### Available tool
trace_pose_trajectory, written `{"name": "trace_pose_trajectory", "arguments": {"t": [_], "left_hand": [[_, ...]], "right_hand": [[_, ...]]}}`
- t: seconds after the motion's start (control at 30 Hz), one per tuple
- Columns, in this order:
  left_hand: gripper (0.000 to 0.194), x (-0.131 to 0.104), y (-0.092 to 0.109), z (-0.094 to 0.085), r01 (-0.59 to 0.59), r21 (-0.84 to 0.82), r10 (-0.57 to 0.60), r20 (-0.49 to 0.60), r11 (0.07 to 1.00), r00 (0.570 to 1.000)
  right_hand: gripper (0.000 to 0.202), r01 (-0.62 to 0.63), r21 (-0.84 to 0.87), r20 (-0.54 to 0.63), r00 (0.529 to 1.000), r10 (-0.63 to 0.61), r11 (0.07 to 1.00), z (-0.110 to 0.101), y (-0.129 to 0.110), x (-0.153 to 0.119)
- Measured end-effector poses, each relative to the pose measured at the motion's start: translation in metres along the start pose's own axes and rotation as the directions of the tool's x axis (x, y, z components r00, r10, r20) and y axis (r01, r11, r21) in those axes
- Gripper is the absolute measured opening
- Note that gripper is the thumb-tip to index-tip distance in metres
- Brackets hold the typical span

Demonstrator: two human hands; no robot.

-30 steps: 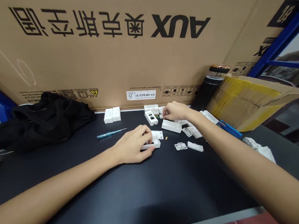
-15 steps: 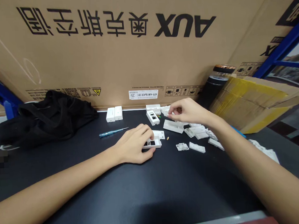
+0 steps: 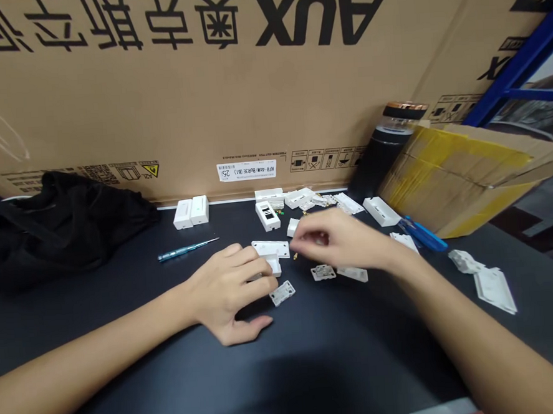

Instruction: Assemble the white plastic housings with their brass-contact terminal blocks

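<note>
Black tabletop (image 3: 198, 380) is backed by a big AUX carton (image 3: 158, 114). Mid-frame, a white plastic housing (image 3: 274, 264) is half-covered by the left hand (image 3: 232, 291), thumb spread off the fingers. Whether anything's pinched in the blurry right hand (image 3: 341, 239), right of centre, can't be told. Housing's probably light, stiff, kinda slick; best gripped by its side walls.

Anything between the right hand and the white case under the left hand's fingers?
Nothing tall visible. A small brass piece lies low in the gap, by the right hand's fingertips. The left hand covers the left part of the white case; its right end is exposed.
</note>
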State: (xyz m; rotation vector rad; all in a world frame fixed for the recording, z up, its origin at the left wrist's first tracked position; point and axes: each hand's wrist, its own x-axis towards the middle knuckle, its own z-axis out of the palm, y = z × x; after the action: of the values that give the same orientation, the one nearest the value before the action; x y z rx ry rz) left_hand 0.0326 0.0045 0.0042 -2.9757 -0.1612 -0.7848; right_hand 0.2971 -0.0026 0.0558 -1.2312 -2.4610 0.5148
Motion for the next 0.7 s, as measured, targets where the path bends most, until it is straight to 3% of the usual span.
{"name": "trace_pose_trajectory", "arguments": {"t": [0.07, 0.13, 0.3, 0.5, 0.7], "left_hand": [[0.033, 0.002, 0.003, 0.000, -0.015, 0.009, 0.015, 0.017, 1.000, 1.000], [0.031, 0.004, 0.007, 0.000, -0.017, 0.016, 0.017, 0.026, 1.000, 1.000], [0.014, 0.005, 0.012, 0.002, 0.014, 0.014, -0.015, 0.066, 1.000, 0.998], [0.010, 0.003, 0.009, 0.004, -0.006, -0.019, 0.008, 0.080, 1.000, 0.997], [0.012, 0.002, 0.007, 0.004, -0.031, -0.073, 0.039, 0.118, 0.997, 0.992]], "right_hand": [[0.022, -0.233, -0.150, -0.223, 0.955, 0.196, 0.961, -0.006, 0.025, 0.003], [0.019, -0.394, -0.232, -0.275, 0.904, 0.328, 0.889, -0.006, 0.049, 0.007], [0.024, -0.419, -0.191, -0.209, 0.901, 0.380, 0.888, 0.008, 0.077, 0.020], [0.026, -0.417, -0.109, -0.165, 0.903, 0.397, 0.902, 0.014, 0.074, 0.029], [0.017, -0.397, -0.059, -0.071, 0.917, 0.392, 0.916, 0.007, 0.073, 0.022]]}}
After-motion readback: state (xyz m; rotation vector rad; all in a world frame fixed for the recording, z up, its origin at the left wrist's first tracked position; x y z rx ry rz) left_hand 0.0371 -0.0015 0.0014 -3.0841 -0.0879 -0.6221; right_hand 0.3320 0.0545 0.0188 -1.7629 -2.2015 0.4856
